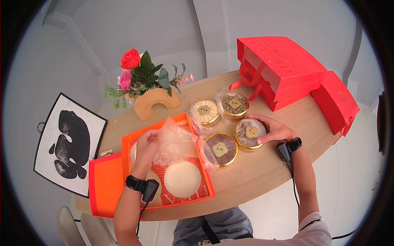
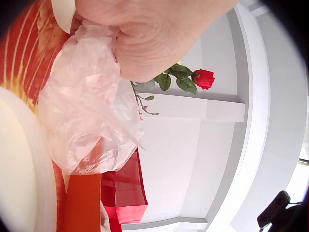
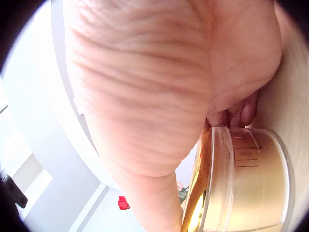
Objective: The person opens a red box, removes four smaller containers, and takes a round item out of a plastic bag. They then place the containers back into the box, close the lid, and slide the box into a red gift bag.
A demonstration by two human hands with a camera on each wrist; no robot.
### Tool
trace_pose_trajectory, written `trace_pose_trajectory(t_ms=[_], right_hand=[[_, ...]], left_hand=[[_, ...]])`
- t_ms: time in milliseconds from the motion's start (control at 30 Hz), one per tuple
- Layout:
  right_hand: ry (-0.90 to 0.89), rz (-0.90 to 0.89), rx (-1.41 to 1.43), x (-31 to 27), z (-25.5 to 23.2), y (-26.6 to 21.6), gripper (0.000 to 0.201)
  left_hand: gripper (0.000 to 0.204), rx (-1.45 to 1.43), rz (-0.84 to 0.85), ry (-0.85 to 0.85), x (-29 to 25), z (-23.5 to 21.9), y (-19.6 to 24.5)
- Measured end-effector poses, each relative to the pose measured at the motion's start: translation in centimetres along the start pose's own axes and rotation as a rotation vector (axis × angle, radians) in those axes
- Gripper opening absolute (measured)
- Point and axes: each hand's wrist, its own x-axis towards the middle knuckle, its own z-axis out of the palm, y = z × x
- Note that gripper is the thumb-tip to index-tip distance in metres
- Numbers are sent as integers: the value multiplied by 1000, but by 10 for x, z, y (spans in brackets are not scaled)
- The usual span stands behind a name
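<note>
My left hand (image 1: 147,148) pinches a crumpled translucent plastic bag (image 1: 175,143) over the orange gift box (image 1: 210,189). In the left wrist view the bag (image 2: 84,106) hangs bunched from the fingers. Inside the box, a round cream recess (image 1: 182,179) sits beside the bag in a red printed insert. My right hand (image 1: 278,131) grips a round clear jar (image 1: 243,141) of sliced dried pieces, its thumb on the gold-rimmed lid. The right wrist view shows this jar's clear side (image 3: 246,179) close to the tabletop, with the fingertips behind it.
Three more gold-rimmed jars stand near: a pale one (image 1: 201,119), one with brown round pieces (image 1: 242,107) and a dark one (image 1: 232,156). Behind are a red gift bag (image 1: 299,82) and a flower vase (image 1: 143,107). A framed print (image 1: 96,131) leans at left.
</note>
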Motion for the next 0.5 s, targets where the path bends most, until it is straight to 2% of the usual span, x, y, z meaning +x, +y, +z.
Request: trace_pose_trajectory(t_ms=[500], right_hand=[[-3, -17, -7, 0, 0, 1, 115]], left_hand=[[33, 16, 9, -2, 1, -1, -2]])
